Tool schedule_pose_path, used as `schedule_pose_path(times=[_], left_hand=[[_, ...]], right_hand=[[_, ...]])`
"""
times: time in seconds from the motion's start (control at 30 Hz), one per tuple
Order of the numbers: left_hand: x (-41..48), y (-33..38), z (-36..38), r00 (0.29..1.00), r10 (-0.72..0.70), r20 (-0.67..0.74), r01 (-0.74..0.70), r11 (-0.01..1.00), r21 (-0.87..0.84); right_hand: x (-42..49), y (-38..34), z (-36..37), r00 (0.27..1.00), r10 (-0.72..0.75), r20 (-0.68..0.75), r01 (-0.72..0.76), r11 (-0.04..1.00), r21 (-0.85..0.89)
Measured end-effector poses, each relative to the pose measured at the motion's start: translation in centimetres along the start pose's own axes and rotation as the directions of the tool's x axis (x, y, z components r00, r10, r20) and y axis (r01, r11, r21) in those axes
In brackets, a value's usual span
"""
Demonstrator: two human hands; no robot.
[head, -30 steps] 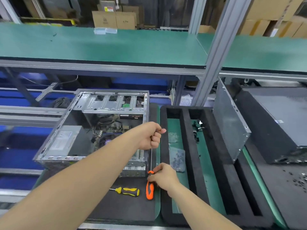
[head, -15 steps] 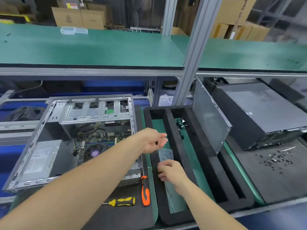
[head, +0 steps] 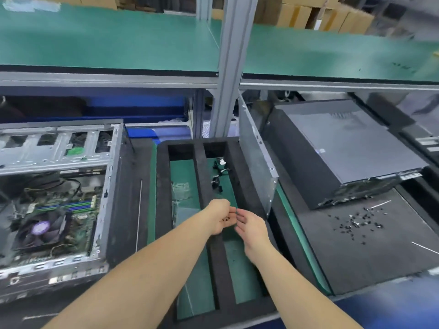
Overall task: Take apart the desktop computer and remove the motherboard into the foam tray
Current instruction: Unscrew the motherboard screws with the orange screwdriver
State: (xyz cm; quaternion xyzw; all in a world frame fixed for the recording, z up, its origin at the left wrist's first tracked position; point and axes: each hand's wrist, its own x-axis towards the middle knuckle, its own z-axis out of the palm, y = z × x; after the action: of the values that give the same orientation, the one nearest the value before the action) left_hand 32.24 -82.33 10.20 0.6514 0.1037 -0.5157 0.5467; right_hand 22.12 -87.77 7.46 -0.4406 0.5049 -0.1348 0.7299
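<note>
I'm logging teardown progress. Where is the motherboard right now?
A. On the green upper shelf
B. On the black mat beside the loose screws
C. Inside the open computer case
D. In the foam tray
C: the motherboard with its fan lies inside the open computer case, while the foam tray shows small cables but no board.

Bare metal on the computer case (head: 59,148), dull silver with a speckled galvanised look. The foam tray (head: 163,186) is black, matt and coarse-pored. Beside it, the side panel (head: 254,162) shows the same grey sheet metal. The green shelf mat (head: 107,39) is smooth with a faint sheen. The closed black tower (head: 344,143) looks smooth and softly glossy. Brown cardboard boxes (head: 297,17), matt, sit at the back.
</note>
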Motion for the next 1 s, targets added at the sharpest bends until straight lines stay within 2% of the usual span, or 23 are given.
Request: schedule_pose_path(times=[0.17,0.33,0.4,0.53,0.73,1.0], left_hand=[[1.6,-0.3,2.7,0.999,-0.038,-0.033,0.040,0.996,0.085],[3.5,-0.1,3.6,0.982,-0.186,-0.025,0.187,0.959,0.211],[4.0,-0.5,3.7,0.976,-0.216,-0.034,0.218,0.943,0.251],[4.4,-0.9,3.9,0.965,-0.259,-0.026,0.257,0.929,0.266],[4.3,-0.4,2.7,0.948,-0.317,0.037,0.306,0.935,0.180],[3.6,0.2,2.0,0.962,-0.262,0.070,0.250,0.957,0.150]], right_hand=[[2.5,1.2,-0.5,0.995,0.098,0.015,-0.098,0.995,0.032],[3.6,2.9,-0.1,0.976,0.212,0.048,-0.217,0.953,0.213],[3.8,3.6,-0.2,0.971,0.234,0.055,-0.240,0.944,0.228],[4.1,4.5,-0.3,0.966,0.255,0.046,-0.259,0.944,0.204],[4.3,5.0,-0.3,0.962,0.271,0.032,-0.273,0.946,0.176],[4.2,4.8,-0.2,0.976,0.218,0.014,-0.219,0.974,0.064]])
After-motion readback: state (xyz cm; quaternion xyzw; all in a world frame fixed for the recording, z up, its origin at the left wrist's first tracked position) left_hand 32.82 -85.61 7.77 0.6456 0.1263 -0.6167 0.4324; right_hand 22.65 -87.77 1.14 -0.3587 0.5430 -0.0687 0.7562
